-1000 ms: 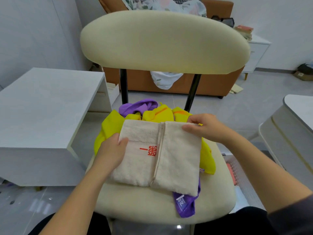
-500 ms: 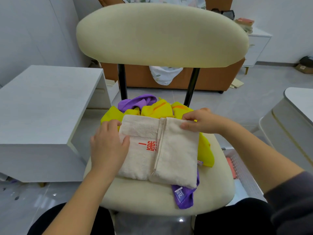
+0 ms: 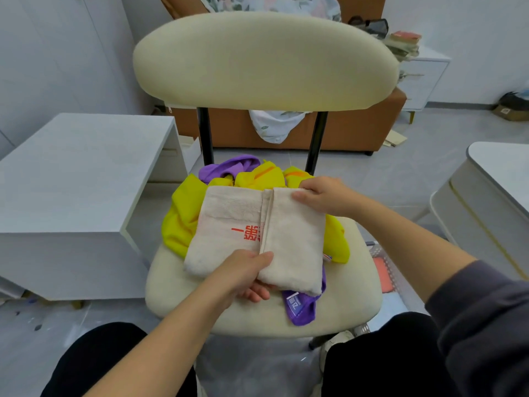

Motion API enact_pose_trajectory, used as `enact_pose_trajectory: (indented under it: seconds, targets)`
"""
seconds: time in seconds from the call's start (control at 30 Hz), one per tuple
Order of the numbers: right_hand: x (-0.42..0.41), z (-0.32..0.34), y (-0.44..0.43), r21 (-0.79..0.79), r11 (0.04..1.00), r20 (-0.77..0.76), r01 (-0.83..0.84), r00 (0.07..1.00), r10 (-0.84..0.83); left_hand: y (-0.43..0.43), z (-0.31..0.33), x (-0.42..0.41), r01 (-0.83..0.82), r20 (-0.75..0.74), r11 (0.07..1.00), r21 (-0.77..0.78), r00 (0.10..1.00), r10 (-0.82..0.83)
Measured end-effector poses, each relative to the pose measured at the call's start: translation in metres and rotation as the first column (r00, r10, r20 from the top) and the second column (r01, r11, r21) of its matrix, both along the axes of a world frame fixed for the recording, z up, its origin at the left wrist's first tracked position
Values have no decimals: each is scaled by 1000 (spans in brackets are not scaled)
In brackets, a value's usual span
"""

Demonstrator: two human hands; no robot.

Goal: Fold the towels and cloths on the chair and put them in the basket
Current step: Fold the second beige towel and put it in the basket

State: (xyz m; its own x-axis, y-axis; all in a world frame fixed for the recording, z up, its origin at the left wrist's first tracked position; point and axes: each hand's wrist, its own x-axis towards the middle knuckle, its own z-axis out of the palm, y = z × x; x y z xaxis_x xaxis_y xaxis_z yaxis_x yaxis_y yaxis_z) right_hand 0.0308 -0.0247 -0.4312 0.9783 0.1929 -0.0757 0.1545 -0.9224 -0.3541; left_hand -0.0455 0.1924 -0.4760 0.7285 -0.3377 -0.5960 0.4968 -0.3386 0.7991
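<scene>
Gripping near edge of beige towel point(image 3: 292, 233) with left hand point(image 3: 243, 277), lower centre of frame: thumb on top, fingers curled beneath, right at the fold seam. Pinching far right corner with right hand point(image 3: 325, 199), centre right.

Changed since 0.5 s ago: left hand then lay flat on towel's left half, now hooked under near edge. Right hand unmoved. Reads as smoothing done, next fold or lift about to start.

Towel folded lengthwise, lying atop heap on chair point(image 3: 343, 299) seat, centre of frame.

Counted: 2 hands, 1 beige towel, 1 yellow cloth point(image 3: 183, 219) beneath. Purple cloth point(image 3: 300, 309) showing at far and near ends of heap; 1 piece or 2, cannot tell. 1 white mesh basket point(image 3: 392, 277) on floor, right of seat, partly hidden, something orange inside. 1 white table point(image 3: 71, 173) at left.
</scene>
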Motion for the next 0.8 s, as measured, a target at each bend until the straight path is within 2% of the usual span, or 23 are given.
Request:
enact_pose_trajectory:
  seconds: [0.07, 0.17, 0.23, 0.27, 0.33, 0.37, 0.4, 0.43, 0.47, 0.5, 0.53, 0.67, 0.8]
  targets:
    - [3, 0, -4, -41, 999, -2, 3, 1000, -3, -1, -2, -3, 18, 1, 1000, -18, 1000, -18]
    - [6, -9, -3, -164, 986, -33, 27, 999, -32, -3, -6, -5, 63, 33, 996, 68, 997, -65]
    - [4, -18, 1, -192, 979, -36, 62, 997, -70, -6, -5, -6, 100, 144, 965, 244, 980, -138]
    - [3, -21, 3, -189, 978, -15, 86, 996, -91, -7, -3, -7, 115, 247, 902, 416, 941, -233]
    - [-1, -26, 8, -164, 977, 68, 137, 989, -127, -5, 2, -10, -20, 409, 625, 781, 772, -487]
    - [-3, -28, 9, -149, 976, 134, 161, 981, -141, -5, 3, -11, -145, 481, 542, 828, 682, -551]
    - [-8, -33, 11, -134, 976, 201, 173, 969, -144, -5, 4, -13, -261, 579, 542, 799, 574, -578]
    - [-13, -38, 13, -121, 979, 259, 165, 957, -130, -6, 3, -13, -342, 694, 607, 717, 428, -579]
    - [-20, -43, 14, -112, 983, 294, 143, 950, -105, -8, -3, -14, -355, 777, 691, 629, 280, -564]
    - [-26, -48, 16, -104, 988, 301, 118, 950, -81, -11, -12, -14, -317, 811, 748, 584, 179, -557]
    - [-33, -53, 17, -105, 989, 287, 101, 955, -67, -15, -21, -15, -273, 807, 761, 588, 128, -577]
    - [-44, -68, 15, -156, 970, 169, 189, 972, -162, -24, -46, -20, -141, 660, 645, 751, 186, -728]
    - [-44, -58, 17, -144, 972, 171, 184, 972, -159, -17, -45, -16, -126, 638, 626, 769, 213, -740]
